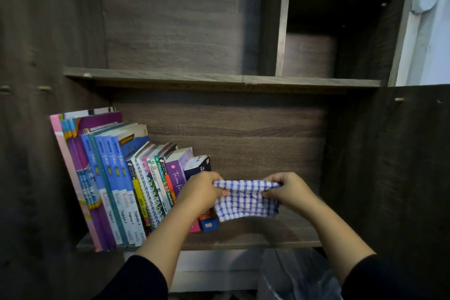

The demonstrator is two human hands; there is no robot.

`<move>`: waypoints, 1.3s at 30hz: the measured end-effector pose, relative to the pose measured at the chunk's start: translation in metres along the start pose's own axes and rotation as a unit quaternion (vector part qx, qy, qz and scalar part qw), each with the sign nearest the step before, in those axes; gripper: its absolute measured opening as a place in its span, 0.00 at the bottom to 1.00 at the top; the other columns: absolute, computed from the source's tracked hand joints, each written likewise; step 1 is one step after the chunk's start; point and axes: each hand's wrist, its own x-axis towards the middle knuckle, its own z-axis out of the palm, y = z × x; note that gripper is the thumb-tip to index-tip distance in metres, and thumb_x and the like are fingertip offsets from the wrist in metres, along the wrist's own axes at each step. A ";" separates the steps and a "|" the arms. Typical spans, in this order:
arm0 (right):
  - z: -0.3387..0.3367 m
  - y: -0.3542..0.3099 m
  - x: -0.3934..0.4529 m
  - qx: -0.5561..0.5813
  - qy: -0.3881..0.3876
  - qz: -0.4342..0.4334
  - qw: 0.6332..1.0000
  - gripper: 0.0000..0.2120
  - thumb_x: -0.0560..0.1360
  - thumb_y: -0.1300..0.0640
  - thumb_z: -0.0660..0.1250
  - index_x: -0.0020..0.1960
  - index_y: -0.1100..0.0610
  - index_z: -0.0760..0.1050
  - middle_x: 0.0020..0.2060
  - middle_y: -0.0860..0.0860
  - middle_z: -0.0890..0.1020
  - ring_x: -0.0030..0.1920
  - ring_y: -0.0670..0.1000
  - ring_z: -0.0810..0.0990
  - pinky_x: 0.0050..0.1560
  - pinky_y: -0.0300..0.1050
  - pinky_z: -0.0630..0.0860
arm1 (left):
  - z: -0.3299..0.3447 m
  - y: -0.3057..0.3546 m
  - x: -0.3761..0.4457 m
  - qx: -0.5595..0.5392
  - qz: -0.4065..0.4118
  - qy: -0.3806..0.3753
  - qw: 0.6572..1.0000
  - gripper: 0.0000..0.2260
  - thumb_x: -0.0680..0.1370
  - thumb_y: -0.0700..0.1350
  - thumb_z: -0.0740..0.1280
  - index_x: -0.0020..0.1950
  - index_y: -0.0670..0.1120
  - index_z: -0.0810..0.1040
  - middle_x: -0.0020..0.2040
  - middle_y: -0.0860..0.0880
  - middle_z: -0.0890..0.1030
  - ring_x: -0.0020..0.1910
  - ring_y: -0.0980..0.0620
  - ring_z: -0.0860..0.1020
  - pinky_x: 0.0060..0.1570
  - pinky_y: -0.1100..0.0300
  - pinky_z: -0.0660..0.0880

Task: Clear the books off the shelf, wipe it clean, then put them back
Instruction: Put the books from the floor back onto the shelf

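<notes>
A row of several books (117, 178) stands upright at the left end of the lower wooden shelf (267, 236), leaning slightly to the left. In front of the shelf a blue and white checked cloth (246, 200) is stretched between both hands. My left hand (202, 190) pinches its left edge, just in front of the rightmost books. My right hand (285, 190) pinches its upper right corner. The cloth hangs down over the shelf's bare right part.
The upper shelf (219, 78) and the small compartments (328, 31) at top right hold nothing visible. Dark cabinet walls close in on both sides. A clear plastic bag (299, 275) sits below the shelf at the bottom right.
</notes>
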 end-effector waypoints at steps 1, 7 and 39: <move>0.001 -0.003 -0.001 -0.036 0.012 -0.001 0.999 0.07 0.69 0.57 0.72 0.41 0.44 0.80 0.42 0.47 0.85 0.46 0.47 0.82 0.53 0.50 0.79 | -0.003 0.001 -0.003 -0.001 -0.005 0.001 1.000 0.04 0.77 0.46 0.67 0.46 0.56 0.77 0.37 0.52 0.80 0.37 0.52 0.80 0.41 0.54 0.78; 0.000 -0.029 -0.026 0.074 0.035 0.004 0.997 0.09 0.76 0.58 0.64 0.44 0.45 0.77 0.31 0.51 0.82 0.26 0.50 0.80 0.26 0.41 0.75 | -0.025 0.018 -0.031 -0.255 -0.048 -0.062 0.964 0.06 0.81 0.39 0.59 0.56 0.47 0.72 0.45 0.43 0.83 0.39 0.47 0.83 0.45 0.50 0.81; -0.111 -0.209 0.078 0.106 0.123 -0.110 0.981 0.23 0.74 0.73 0.61 0.63 0.54 0.75 0.50 0.50 0.76 0.39 0.52 0.80 0.28 0.41 0.77 | -0.186 0.127 0.082 0.007 0.118 0.127 0.985 0.14 0.78 0.46 0.67 0.62 0.46 0.75 0.64 0.44 0.74 0.60 0.46 0.74 0.54 0.61 0.67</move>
